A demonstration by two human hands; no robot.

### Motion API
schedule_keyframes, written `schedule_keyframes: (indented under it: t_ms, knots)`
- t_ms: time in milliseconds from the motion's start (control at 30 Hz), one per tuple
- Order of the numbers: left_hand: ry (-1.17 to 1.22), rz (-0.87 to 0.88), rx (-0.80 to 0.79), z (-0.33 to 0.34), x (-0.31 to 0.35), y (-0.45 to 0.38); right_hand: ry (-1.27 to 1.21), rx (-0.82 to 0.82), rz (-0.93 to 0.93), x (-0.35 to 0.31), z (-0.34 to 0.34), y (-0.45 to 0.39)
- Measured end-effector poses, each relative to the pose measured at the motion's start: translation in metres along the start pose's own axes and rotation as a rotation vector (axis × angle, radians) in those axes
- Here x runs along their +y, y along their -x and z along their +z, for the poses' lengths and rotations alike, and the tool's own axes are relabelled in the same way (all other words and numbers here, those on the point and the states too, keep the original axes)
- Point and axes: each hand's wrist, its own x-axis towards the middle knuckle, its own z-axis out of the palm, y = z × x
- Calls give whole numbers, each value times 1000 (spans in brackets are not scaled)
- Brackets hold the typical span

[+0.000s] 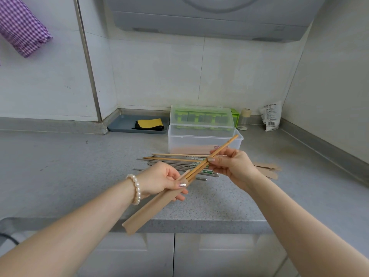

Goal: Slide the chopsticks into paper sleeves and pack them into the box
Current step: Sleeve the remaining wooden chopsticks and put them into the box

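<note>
The left hand (161, 179) pinches the open mouth of a flat, tan paper sleeve (151, 206), thumb on top. The right hand (229, 163) grips a pair of stiff, smooth wooden chopsticks (211, 156) mid-shaft, tips just entering the sleeve, above the worktop's (79, 166) front edge. The sleeve looks light and easily creased. Behind lie loose chopsticks (175, 162) and a clear plastic box (203, 140).

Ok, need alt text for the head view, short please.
Over a grey counter, the right hand feeds wooden chopsticks into a paper sleeve gripped by the left hand. Behind lie loose chopsticks and an open clear box.
</note>
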Motion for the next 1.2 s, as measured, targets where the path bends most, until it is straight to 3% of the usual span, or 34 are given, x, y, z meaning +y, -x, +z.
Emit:
schedule_keyframes:
  t_ms: [100, 233, 300, 533, 767, 1200]
  knots:
    - [-13, -14, -21, -1, 1, 1, -96, 18, -4, -5, -5, 0]
    - [-15, -12, -33, -1, 2, 3, -276, 259, -161, -21, -18, -6]
    - [3, -5, -34, 0, 3, 3, -239, 304, -209, -24, -22, -7]
    - [18, -10, -32, 1, 6, 2, -101, 226, -169, -15, -19, -6]
    - [11, -29, -16, -5, 5, 4, -86, 105, -66, -9, -14, 0]
    - [15, -24, -2, -4, 8, 3, -107, 39, -45, -4, 2, 10]
